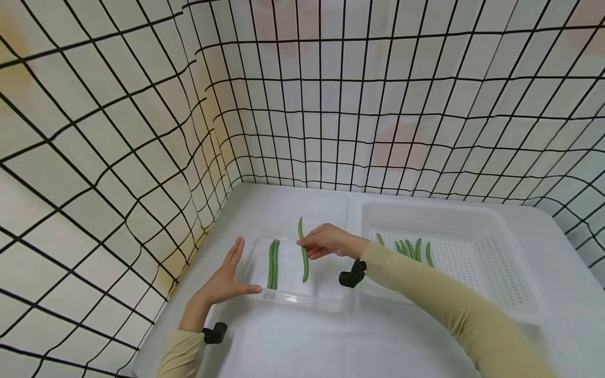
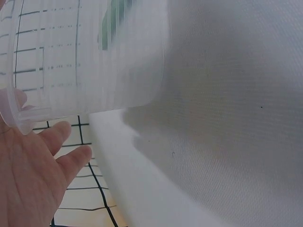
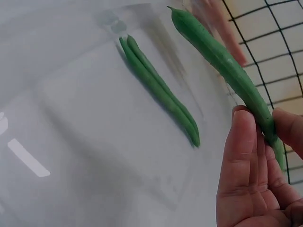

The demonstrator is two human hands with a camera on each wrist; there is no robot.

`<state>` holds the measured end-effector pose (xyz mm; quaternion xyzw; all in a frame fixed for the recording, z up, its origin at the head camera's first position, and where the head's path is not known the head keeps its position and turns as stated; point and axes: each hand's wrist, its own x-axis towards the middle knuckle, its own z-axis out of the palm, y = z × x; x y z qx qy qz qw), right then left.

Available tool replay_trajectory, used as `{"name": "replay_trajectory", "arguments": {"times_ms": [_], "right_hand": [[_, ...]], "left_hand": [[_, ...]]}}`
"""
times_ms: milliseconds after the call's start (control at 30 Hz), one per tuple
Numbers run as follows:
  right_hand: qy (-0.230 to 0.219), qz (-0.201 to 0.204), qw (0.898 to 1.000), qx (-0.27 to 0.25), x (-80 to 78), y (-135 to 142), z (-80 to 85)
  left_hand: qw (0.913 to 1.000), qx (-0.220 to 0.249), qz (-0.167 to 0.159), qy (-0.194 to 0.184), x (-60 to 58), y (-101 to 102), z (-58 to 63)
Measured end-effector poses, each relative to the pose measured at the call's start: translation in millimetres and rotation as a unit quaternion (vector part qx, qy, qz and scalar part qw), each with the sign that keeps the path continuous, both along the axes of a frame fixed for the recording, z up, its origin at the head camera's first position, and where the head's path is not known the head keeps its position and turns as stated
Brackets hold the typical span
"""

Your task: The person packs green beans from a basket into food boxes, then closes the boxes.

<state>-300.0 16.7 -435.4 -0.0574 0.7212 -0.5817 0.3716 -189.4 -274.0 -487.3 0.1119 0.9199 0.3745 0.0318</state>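
My right hand [image 1: 331, 240] pinches a green bean [image 1: 305, 266] between thumb and fingertips, holding it above a clear plastic container [image 1: 302, 300]. In the right wrist view this green bean [image 3: 222, 61] slants past the fingers. Two more green beans [image 3: 161, 92] lie side by side inside the container, toward its left part. At the container's near left corner is my left hand [image 1: 227, 281], fingers extended and thumb apart, against the rim. The left wrist view shows that hand [image 2: 33, 175] beside the translucent wall [image 2: 128, 80].
To the right stands a white perforated basket [image 1: 510, 231] with several green beans [image 1: 418, 250], partly hidden by my right sleeve [image 1: 439, 299]. Black wire mesh [image 1: 337, 113] rises behind and along the left of the white table [image 1: 302, 346].
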Motion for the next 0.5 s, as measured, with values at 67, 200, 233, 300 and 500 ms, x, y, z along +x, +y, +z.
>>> {"name": "replay_trajectory", "arguments": {"times_ms": [67, 200, 233, 300, 500], "right_hand": [[-0.001, 0.003, 1.0, 0.01, 2.2, -12, -6.6], [-0.012, -0.002, 1.0, 0.025, 5.4, -28, -20.7], [-0.019, -0.006, 1.0, 0.024, 5.7, -31, -24.0], [-0.026, -0.012, 0.999, 0.024, 6.4, -35, -29.6], [-0.046, -0.017, 0.998, 0.037, 11.5, -40, -36.7]], "left_hand": [[1.0, -0.001, -0.001, 0.0, 0.2, 1, -1.0], [1.0, -0.003, -0.003, 0.0, 0.0, 3, -2.6], [1.0, -0.005, -0.002, 0.0, 0.0, 3, -2.7], [1.0, -0.007, 0.001, -0.001, 0.2, 3, -2.1], [1.0, -0.009, -0.001, 0.002, -0.2, 0, -0.7]]}}
